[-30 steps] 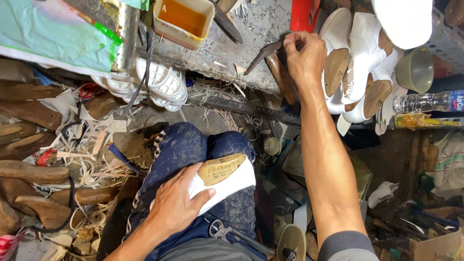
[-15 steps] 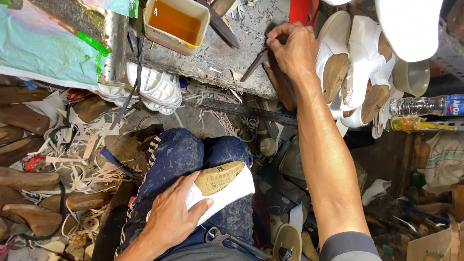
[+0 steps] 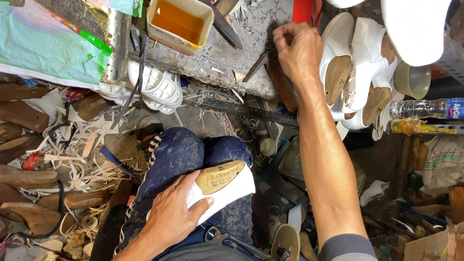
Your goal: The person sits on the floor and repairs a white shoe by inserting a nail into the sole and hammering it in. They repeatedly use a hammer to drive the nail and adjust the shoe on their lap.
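Cluttered workshop floor fills our view, with wooden shoe forms [image 3: 29, 176] and pale trimmings [image 3: 87, 145] strewn to the left and a scarred grey workbench [image 3: 217, 58] across the top. On that bench sits a square tub of amber glue [image 3: 176, 19], and beneath its edge hang white soles [image 3: 154, 89]; to the right a stack of white shoes on forms [image 3: 360, 67] leans beside a plastic bottle [image 3: 420, 108]. Compared with a second ago, our right hand [image 3: 297, 50] has slid leftward and further onto the bench, away from the white shoes, and its fingers are now pinched down at the dark metal tool [image 3: 256, 65] lying there; we cannot tell whether the tool is actually gripped or only touched. Our left hand [image 3: 171, 217] has hardly shifted: it stays curled around the white shoe upper [image 3: 232, 191] stretched on its tan wooden form [image 3: 220, 176], pressing it against our blue-trousered knee [image 3: 193, 154]. So the shoe remains steady on the lap while the right hand's reach has settled on that tool.
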